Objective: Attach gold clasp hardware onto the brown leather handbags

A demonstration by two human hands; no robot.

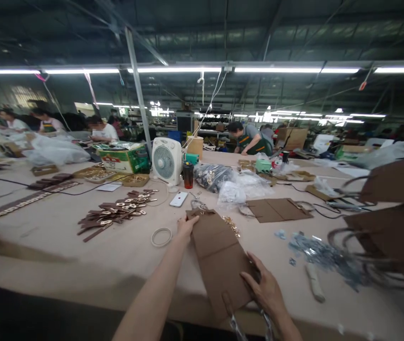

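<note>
A flat brown bag panel lies aslant in front of me, with a loop handle at its far end and a plastic-wrapped handle at its near end. My left hand is closed on the panel's far left corner. At the near right edge, my right hand grips the panel, thumb on top and the other fingers partly hidden past the edge. Small gold metal fittings lie just beyond the panel's right side. Left of the panel rests a roll of pale tape.
Brown straps with metal clasps, a phone, a fan and a dark cup stand or lie ahead. To the right are another brown panel, small clear plastic pieces and stacked brown bags. A co-worker bends over the far side.
</note>
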